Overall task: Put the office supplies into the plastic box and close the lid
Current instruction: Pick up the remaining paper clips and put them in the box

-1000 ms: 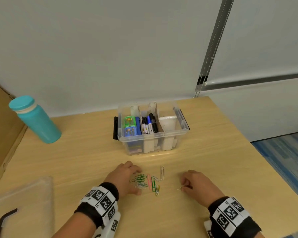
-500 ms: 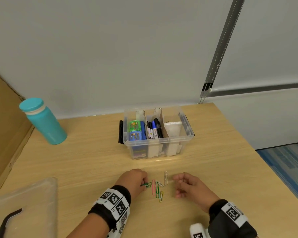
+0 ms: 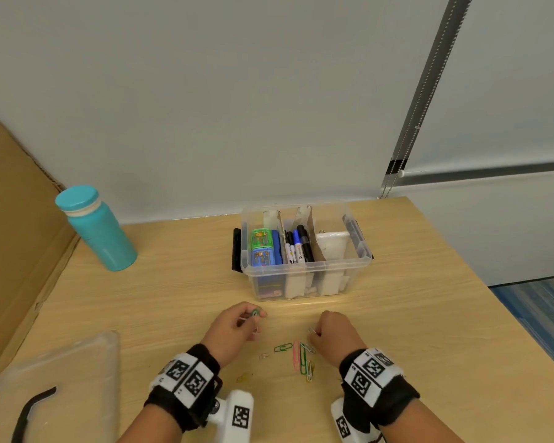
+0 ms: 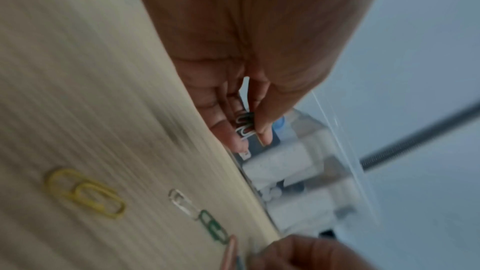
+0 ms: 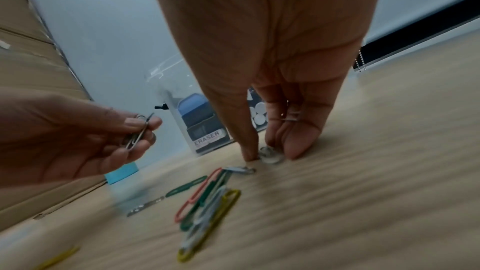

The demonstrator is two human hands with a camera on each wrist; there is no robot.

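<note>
The left hand [image 3: 237, 327], low and left of centre in the head view, is raised a little off the table and pinches a small bunch of paper clips [image 4: 244, 126] between thumb and fingertips, the rest of the fingers curled in; the right hand [image 3: 333, 334], just right of centre, has its fingertips [image 5: 296, 147] pressed down on the table, thumb and forefinger closing on a silver clip [image 5: 271, 156], while another clip or two sit tucked against its curled fingers, though the blur hides exactly how many. Between the two wrists lies the loose pile of clips [image 3: 303, 359], pink, green, blue and yellow packed side by side, with a green one [image 3: 282, 347], a small silver one [image 3: 263, 355] and a yellow one [image 3: 244, 377] scattered to its left. Above the hands, at the middle of the frame, stands the open plastic box [image 3: 306, 270], its compartments already holding markers, an eraser and white items. The lid [image 3: 55, 378] lies at the lower left corner, and a teal bottle [image 3: 96, 228] stands at the upper left of the table [image 3: 429, 314]. The likely trouble is slippage: thin clips pinched in a bunch can fan out and drop on the way to the box, and flat ones resist being lifted off the smooth wood, so fingertips may skid them aside. Any strays left behind would leave the task unfinished when the lid goes on
</note>
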